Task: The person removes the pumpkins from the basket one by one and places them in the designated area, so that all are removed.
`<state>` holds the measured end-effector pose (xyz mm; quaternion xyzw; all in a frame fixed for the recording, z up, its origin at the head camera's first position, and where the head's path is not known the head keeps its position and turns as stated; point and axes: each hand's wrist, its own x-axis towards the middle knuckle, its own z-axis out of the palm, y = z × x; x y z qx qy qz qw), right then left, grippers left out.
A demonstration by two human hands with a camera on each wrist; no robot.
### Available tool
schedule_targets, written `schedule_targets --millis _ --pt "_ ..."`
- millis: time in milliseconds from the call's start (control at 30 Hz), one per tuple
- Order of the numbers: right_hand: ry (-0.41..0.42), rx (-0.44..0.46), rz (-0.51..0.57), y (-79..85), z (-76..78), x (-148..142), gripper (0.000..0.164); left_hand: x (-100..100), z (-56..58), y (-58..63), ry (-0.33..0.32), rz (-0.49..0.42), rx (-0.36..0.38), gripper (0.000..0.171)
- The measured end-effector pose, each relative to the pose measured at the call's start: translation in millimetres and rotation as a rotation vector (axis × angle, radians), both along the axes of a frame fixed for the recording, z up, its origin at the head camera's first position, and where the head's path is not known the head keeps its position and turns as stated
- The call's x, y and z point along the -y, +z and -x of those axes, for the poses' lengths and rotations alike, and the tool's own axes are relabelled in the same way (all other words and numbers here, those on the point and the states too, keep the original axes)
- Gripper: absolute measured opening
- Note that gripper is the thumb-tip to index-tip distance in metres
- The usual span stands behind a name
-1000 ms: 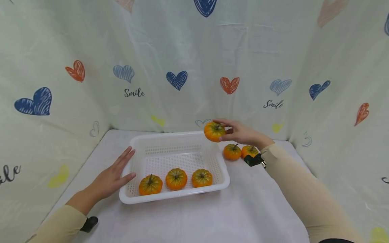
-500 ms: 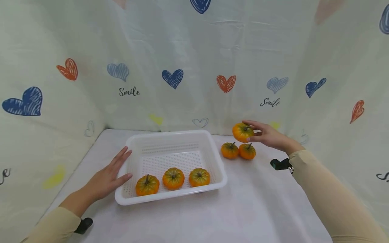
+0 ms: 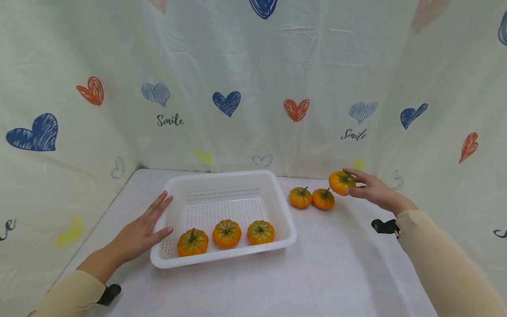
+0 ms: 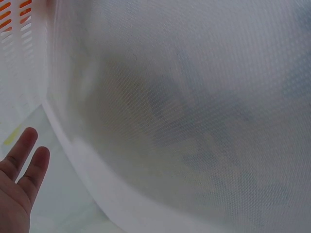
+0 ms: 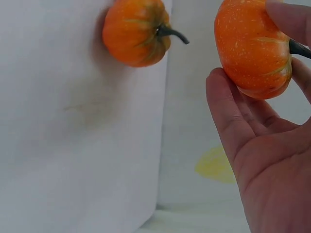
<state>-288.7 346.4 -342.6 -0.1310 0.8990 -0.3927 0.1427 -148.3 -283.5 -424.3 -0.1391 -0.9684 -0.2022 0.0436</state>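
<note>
Just inward of the left hand (image 3: 136, 235) — white plastic basket (image 3: 243, 250), rectangular, rounded corners, smooth broad rim. Contents: three small pumpkins in a row along the side nearest the person: left-end pumpkin (image 3: 192, 242), closest to the left hand; middle pumpkin (image 3: 227, 234); right-end pumpkin (image 3: 260, 232). Basket floor is a fine perforated grid; walls are slotted.

Left hand: released, fingers extended and spread at the basket's near rim; firm contact cannot be confirmed. Right hand (image 3: 374, 190): grasping a held pumpkin (image 3: 341, 183) between thumb and fingers, outside the basket. Whether its underside meets the white cloth (image 3: 317, 273) cannot be told.

Between basket and right hand, two pumpkins on the cloth, side by side: one nearer the basket (image 3: 300, 197), one nearer the right hand (image 3: 323, 199). Shapes squat, ribbed; skin orange with greenish tops, dark stems. Held specimen — glossy, pale-speckled in the right wrist view.
</note>
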Motion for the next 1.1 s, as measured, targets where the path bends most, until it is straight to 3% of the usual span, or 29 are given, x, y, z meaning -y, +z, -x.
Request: schedule_targets --millis 400,733,900,1100 --pt "-0.16 0.095 0.061 -50.5 3.9 -38.5 0.083 -1.2 -1.1 -0.6 0.006 -0.004 0.004 0.087" --pt "-0.21 0.14 0.043 -89.7 8.9 -39.5 0.082 -1.6 -1.0 -1.3 0.008 -0.011 0.008 0.086" --pt "-0.237 0.123 -0.03 -101.9 12.0 -37.1 0.08 -1.7 -0.4 -1.5 0.003 -0.017 0.01 0.086" --pt "-0.225 0.133 -0.059 -104.4 16.8 -34.2 0.084 -2.1 -1.1 0.8 0.01 -0.012 0.01 0.087"
